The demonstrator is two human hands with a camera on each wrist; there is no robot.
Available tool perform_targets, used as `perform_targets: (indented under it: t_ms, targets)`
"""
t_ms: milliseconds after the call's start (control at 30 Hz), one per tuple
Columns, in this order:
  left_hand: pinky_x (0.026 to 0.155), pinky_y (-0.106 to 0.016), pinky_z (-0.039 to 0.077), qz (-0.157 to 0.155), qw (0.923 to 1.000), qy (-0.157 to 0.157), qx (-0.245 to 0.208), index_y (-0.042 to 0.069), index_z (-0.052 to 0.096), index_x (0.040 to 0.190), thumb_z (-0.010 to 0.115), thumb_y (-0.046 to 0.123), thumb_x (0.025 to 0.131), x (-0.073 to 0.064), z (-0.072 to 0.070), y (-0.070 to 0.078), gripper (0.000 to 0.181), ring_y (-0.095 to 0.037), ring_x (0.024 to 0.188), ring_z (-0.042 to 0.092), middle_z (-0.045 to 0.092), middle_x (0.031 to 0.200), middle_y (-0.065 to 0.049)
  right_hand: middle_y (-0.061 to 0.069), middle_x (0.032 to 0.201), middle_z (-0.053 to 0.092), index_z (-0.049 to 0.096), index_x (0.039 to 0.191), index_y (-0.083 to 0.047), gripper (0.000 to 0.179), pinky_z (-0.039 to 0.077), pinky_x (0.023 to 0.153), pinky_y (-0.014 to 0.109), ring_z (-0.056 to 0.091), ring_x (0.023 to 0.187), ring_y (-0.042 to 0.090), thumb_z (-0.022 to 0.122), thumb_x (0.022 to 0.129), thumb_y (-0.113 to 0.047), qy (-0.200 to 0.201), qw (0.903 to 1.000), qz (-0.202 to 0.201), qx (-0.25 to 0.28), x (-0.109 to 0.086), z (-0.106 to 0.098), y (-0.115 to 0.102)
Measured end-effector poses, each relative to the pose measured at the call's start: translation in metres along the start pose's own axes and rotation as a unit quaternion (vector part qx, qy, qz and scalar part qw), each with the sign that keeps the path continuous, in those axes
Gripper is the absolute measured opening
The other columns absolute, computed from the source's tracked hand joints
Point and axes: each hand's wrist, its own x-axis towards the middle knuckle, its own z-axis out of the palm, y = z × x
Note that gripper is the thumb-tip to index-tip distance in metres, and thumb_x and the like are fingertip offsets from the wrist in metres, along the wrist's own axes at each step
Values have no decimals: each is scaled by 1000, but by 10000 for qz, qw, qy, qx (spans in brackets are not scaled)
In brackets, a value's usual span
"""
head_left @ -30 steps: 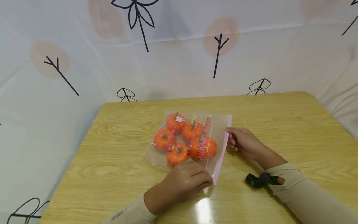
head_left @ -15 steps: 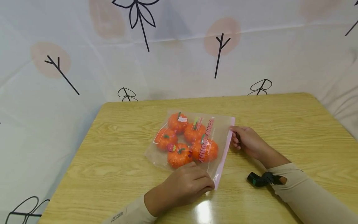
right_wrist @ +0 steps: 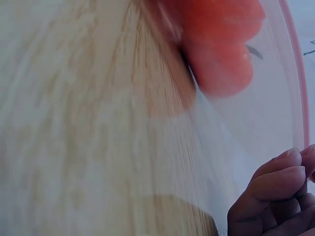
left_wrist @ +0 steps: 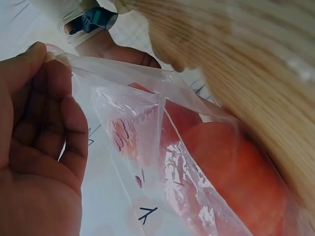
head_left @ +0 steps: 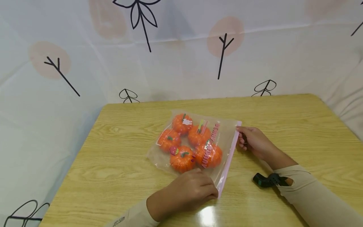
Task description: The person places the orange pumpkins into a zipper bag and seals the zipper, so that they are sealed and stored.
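Observation:
A clear zip bag (head_left: pixel 224 129) with a pink strip along its right edge lies on the table. Inside it are several small orange pumpkins (head_left: pixel 182 159) with green stems, under red printed lettering. The near corner of the strip is pinched by my left hand (head_left: pixel 188 194), thumb against finger, as the left wrist view (left_wrist: pixel 42 128) also has it. My right hand (head_left: pixel 256 142) pinches the strip close to its far corner. In the right wrist view its curled fingers (right_wrist: pixel 275 184) meet at the bag's pink edge.
The wood-grain table (head_left: pixel 113 176) extends on all sides of the bag. Behind it hangs a white cloth (head_left: pixel 181 63) printed with plants. A black device (head_left: pixel 265 180) is strapped at the right wrist.
Both hands have shifted slightly to the right with the bag's pink edge. The near corner has come a little toward me, and the far pumpkins have slid slightly right.

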Motion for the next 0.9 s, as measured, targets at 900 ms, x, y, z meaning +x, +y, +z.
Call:
perform_targets:
  t_ms: [900]
  targets:
    - [81,-16,48,-219,9994,-224,147,26,72,89,73,31,89,2,8,1,5,0,80,62,67,83,16,-7,67,50,54,79,-16,37,43,53,21,48,59,6,44,105,-39,170,9998,-22,-119,2,-2,-2]
